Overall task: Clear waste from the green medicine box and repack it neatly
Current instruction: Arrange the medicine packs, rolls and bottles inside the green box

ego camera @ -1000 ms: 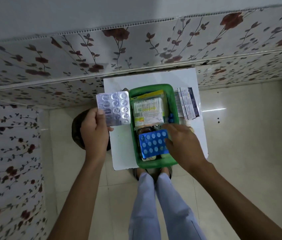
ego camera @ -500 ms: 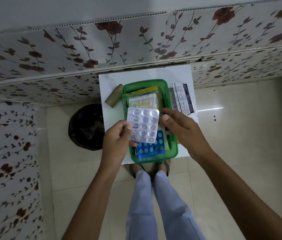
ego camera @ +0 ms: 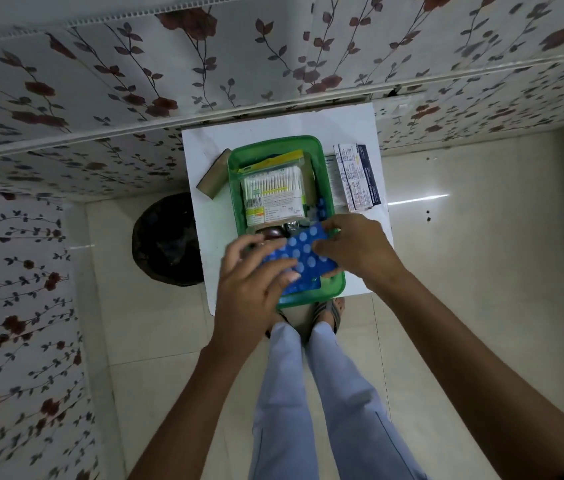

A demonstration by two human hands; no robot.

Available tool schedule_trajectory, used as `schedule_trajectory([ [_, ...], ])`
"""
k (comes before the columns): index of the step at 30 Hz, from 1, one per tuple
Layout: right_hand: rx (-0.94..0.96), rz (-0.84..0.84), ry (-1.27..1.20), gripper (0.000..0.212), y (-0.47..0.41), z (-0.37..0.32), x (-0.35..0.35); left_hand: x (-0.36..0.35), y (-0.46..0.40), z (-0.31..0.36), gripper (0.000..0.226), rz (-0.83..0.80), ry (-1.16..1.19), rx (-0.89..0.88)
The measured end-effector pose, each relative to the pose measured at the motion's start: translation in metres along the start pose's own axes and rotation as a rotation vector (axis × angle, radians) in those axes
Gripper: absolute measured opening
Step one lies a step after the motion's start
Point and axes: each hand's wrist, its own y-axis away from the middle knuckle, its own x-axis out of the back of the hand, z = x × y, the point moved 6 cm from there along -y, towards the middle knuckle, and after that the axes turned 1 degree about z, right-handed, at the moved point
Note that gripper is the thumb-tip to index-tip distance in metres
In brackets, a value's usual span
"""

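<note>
The green medicine box (ego camera: 235, 188) stands on a small white table (ego camera: 273, 123). Inside, a pack of cotton swabs (ego camera: 273, 192) lies over a yellow packet at the far end. At the near end, a blue blister strip (ego camera: 305, 252) is tilted above a second blue strip (ego camera: 303, 288). My right hand (ego camera: 355, 251) pinches the upper strip's right edge. My left hand (ego camera: 249, 282) has its fingers spread across the strip's left end. The silver blister strip is not in sight. A dark round item (ego camera: 268, 233) shows beside my left fingers.
Two medicine cartons (ego camera: 356, 178) lie on the table right of the box, and a brown block (ego camera: 213, 180) lies left of it. A black bin (ego camera: 166, 240) stands on the floor at the table's left. A flowered wall runs behind. My legs are below the table's near edge.
My left hand carried the silver blister strip from the table's left to the box; it is now out of sight. My right hand has lifted the blue strip's right edge.
</note>
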Motion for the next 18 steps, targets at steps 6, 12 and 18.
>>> schedule_trajectory([
  [6, 0.217, 0.016, 0.454, 0.035, 0.011, -0.016, -0.021, 0.017, -0.027, -0.02, 0.013, 0.149, 0.012, 0.234],
  [12, 0.259, 0.433, 0.306, 0.034, -0.028, -0.014, 0.061, 0.011, -0.072, -0.023, 0.022, 0.15, 0.082, 0.28],
  [18, 0.099, 0.101, 0.452, 0.075, -0.087, 0.009, 0.05, -0.01, -0.096, 0.006, 0.025, 0.101, 0.187, 0.212],
])
